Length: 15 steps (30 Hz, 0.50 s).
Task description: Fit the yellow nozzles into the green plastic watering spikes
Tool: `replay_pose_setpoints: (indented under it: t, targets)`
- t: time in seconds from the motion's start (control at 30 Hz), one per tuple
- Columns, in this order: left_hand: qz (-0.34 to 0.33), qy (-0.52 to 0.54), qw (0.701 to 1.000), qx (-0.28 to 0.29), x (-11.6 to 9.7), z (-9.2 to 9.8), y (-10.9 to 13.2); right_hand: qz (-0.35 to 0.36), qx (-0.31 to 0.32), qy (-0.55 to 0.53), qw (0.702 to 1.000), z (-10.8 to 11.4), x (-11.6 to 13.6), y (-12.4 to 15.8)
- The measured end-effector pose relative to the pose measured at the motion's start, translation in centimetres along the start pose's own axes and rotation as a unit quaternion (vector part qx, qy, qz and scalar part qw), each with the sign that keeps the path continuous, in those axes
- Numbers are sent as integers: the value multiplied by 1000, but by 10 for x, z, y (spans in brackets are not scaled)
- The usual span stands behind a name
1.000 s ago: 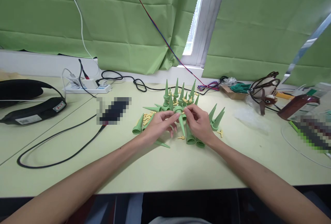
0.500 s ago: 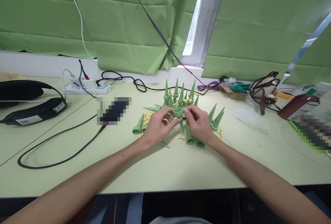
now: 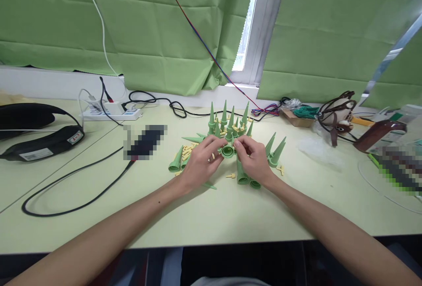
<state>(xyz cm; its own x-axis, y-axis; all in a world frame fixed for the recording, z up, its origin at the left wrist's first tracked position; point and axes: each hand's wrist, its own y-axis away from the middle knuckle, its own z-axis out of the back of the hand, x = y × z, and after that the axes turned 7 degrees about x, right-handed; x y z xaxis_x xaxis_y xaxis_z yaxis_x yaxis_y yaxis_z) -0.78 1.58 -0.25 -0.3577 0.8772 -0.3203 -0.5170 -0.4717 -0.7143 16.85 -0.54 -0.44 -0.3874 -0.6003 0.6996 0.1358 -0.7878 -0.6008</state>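
Note:
My left hand [image 3: 205, 158] is closed with its fingertips round the collar of a green plastic plant watering spike [image 3: 228, 151]. The spike's round open end faces me, and a yellowish bit shows inside it. My right hand [image 3: 253, 156] pinches at the right side of that collar, its fingers hiding what lies between them. Two green spikes [image 3: 243, 179] lie with open ends toward me, just below my right hand. A yellow T-shaped valve [image 3: 231, 176] rests on the table below the held spike, and more yellow valves [image 3: 187, 151] are heaped left of my hands.
Several green spikes [image 3: 224, 119] stand upright behind my hands, and others [image 3: 278, 153] stand to the right. A phone-like device [image 3: 147, 141] with a black cable lies left. A power strip [image 3: 114, 113] sits at the back. Plastic wrap [image 3: 321, 152] and a cardboard box [image 3: 298, 119] are on the right.
The held spike has tilted so its open end now points more toward me and sits slightly lower. My left fingers have shifted on its collar. My right hand has barely moved.

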Motion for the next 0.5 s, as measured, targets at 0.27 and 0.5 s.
replay_pose_setpoints:
  t: [0.27, 0.5]
  targets:
    - [261, 295, 917, 69, -6, 2, -9, -17, -20, -19, 999, 1, 0, 1]
    - [332, 493, 792, 137, -7, 2, -12, -12, 8, -15, 1000, 0, -2, 1]
